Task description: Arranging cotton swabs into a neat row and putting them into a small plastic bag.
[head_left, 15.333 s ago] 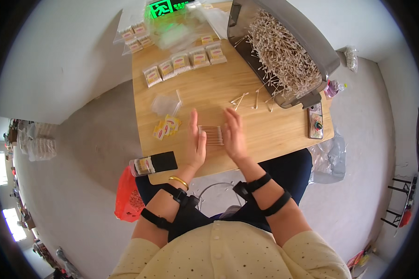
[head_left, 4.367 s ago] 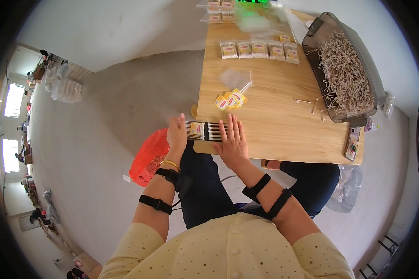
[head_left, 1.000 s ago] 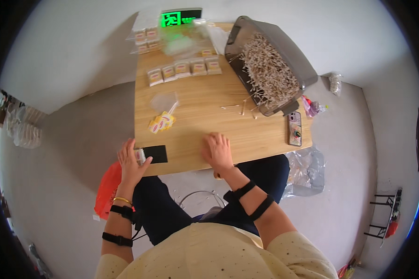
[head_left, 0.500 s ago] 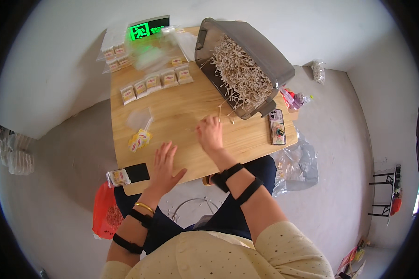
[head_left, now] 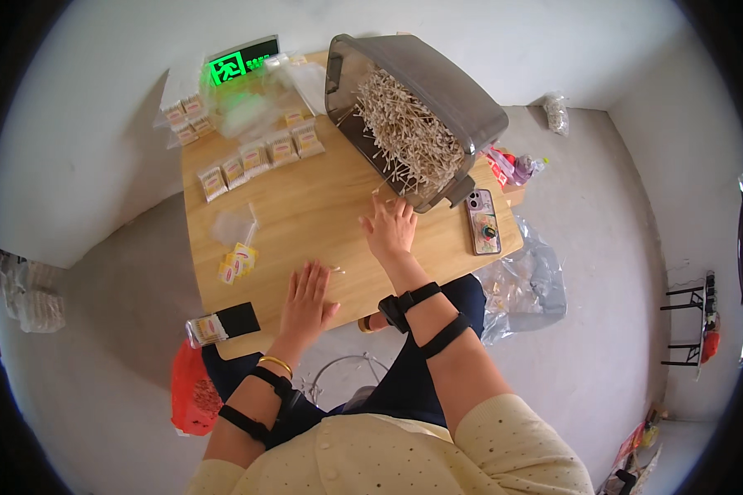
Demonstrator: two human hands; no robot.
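Observation:
My left hand point(head_left: 305, 304) lies flat near the table's front edge with its fingers stretched out. A cotton swab point(head_left: 337, 270) pokes out beside its fingertips; whether more lie under the palm is hidden. My right hand point(head_left: 392, 229) reaches forward with fingers spread, palm down, at the lip of a tipped grey plastic bin point(head_left: 462, 103). Inside the bin is a big heap of cotton swabs point(head_left: 413, 136), some spilling toward my right fingertips. Left of my left hand are yellow paper cards point(head_left: 238, 264) and a clear empty bag point(head_left: 234, 224).
A row of filled swab packets point(head_left: 254, 158) crosses the wooden table point(head_left: 322, 214), with stacked packets point(head_left: 188, 115) and a green-lit exit sign point(head_left: 243, 62) behind. One packet point(head_left: 208, 330) lies by a black pad point(head_left: 239, 319). A phone point(head_left: 482, 223) rests at the right edge.
My right hand has moved forward to the bin's lip and spread its fingers. My left hand has shifted slightly inward, with a swab now showing beside it. The whole view has shifted a little.

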